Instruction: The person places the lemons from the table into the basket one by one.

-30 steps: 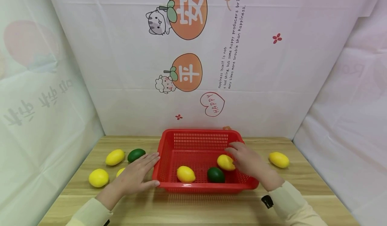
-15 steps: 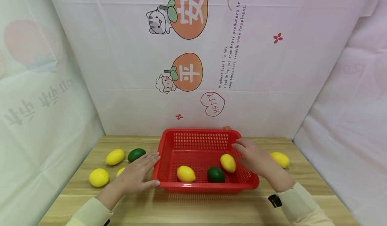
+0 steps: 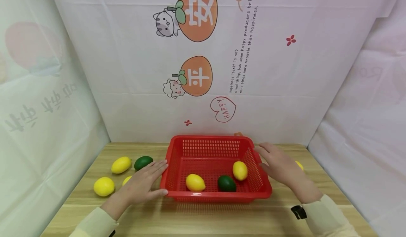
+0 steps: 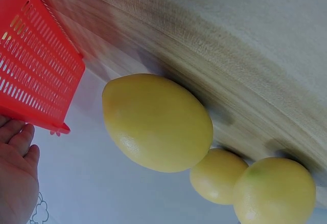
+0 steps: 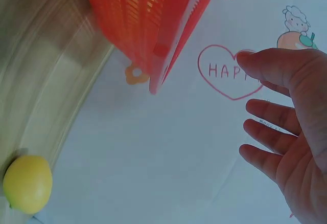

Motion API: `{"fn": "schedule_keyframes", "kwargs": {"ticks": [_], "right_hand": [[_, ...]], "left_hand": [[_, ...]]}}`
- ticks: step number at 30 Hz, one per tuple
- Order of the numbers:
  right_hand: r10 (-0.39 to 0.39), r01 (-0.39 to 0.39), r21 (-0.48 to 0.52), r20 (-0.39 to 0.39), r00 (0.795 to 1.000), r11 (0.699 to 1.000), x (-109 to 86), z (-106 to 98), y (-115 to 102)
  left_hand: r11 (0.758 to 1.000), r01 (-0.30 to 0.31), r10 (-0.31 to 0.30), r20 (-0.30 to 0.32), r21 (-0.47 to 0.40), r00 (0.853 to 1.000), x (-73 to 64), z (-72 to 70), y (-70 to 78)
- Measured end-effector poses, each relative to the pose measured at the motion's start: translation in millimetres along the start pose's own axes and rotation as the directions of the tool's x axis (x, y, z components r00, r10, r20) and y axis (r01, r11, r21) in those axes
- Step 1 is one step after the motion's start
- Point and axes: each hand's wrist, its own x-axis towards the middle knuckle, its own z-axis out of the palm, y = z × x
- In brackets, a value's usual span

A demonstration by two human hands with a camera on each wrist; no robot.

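Note:
A red plastic basket (image 3: 215, 195) stands on the wooden table. Inside it lie a yellow lemon (image 3: 195, 182), a dark green lemon-shaped fruit (image 3: 226, 184) and another yellow lemon (image 3: 240, 170) near the right wall. My left hand (image 3: 144, 182) rests with straight fingers against the basket's left rim. Over the right rim hovers my right hand (image 3: 280, 163), its fingers spread and nothing in them; the right wrist view shows this hand (image 5: 286, 121) apart from the basket (image 5: 138, 19). Beyond it a yellow lemon (image 3: 299, 165) is mostly hidden by the hand.
Left of the basket, yellow lemons (image 3: 121, 165) and a green fruit (image 3: 143, 162) lie on the table (image 3: 190, 223); one lemon (image 3: 127, 180) is partly behind the left hand. White printed cloth walls (image 3: 269, 71) enclose the back and sides.
My right hand has let go of the yellow lemon inside the basket and moved right, out over the rim. That lemon has settled slightly to the right. The left hand stays put.

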Motion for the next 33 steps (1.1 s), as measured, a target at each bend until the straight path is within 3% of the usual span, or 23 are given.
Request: {"fn": "schedule_keyframes", "kwargs": {"ticks": [4, 11, 19, 33], "right_hand": [[-0.026, 0.024, -0.034, -0.051, 0.998, 0.999, -8.2, -2.9, 7.7], [0.017, -0.02, -0.057, -0.049, 0.999, 0.998, -20.7, -6.0, 18.0], [0.016, -0.023, -0.076, -0.092, 0.996, 0.997, -30.1, -7.9, 33.5], [0.099, -0.102, -0.07, -0.038, 0.994, 0.992, -49.4, 5.6, 67.7]], "left_hand": [[1.0, 0.001, -0.001, 0.0, 0.001, 1.0, -0.1, 0.3, -0.2], [1.0, -0.005, 0.005, -0.009, -0.007, 1.0, 0.7, -0.7, 0.6], [1.0, -0.004, 0.004, -0.012, 0.005, 1.0, 0.0, 0.8, -0.2], [1.0, 0.002, -0.002, -0.004, 0.002, 1.0, -0.7, 0.1, 0.4]]}}
